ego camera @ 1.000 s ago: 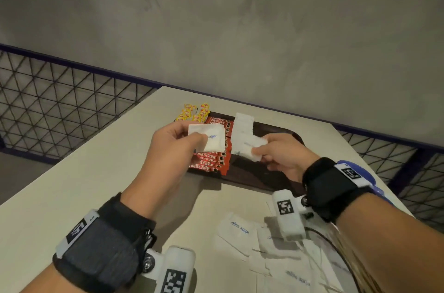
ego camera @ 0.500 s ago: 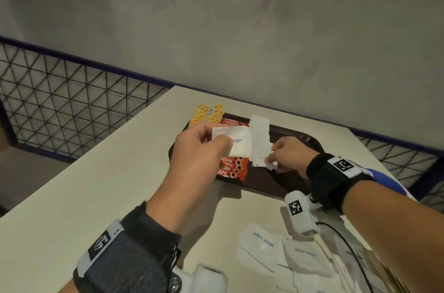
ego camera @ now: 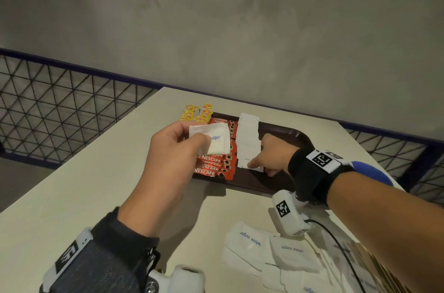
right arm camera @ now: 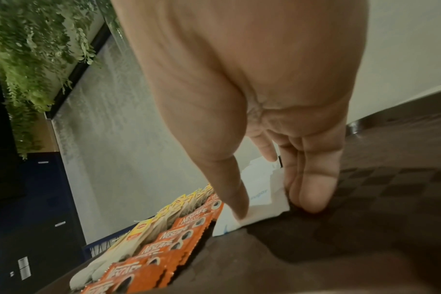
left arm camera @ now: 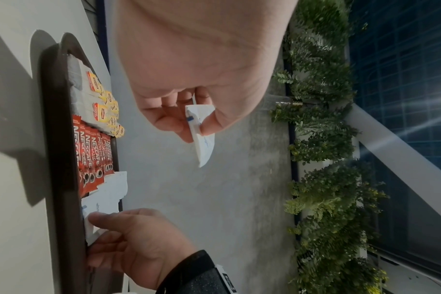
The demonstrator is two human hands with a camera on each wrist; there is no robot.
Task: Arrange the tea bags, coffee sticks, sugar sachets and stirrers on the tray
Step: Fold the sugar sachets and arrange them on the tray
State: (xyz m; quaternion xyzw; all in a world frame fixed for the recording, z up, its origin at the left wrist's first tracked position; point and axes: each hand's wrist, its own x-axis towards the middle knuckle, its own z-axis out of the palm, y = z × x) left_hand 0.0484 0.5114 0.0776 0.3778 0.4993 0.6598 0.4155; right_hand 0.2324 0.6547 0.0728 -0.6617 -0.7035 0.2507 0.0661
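We pinch one sugar sachet [ego camera: 211,137] in our left hand [ego camera: 173,148] above the coffee sticks [ego camera: 213,165]; our right hand [ego camera: 274,155] presses extended fingers onto sachets [ego camera: 247,139] on the tray [ego camera: 283,133].

The head view looks down and forward over the table [ego camera: 72,196] toward the tray [ego camera: 283,131] at 12 o'clock. Both wrist views sit close along the palms, rolled sideways, sharing the tray's red coffee sticks [left arm camera: 93,151] with the head view
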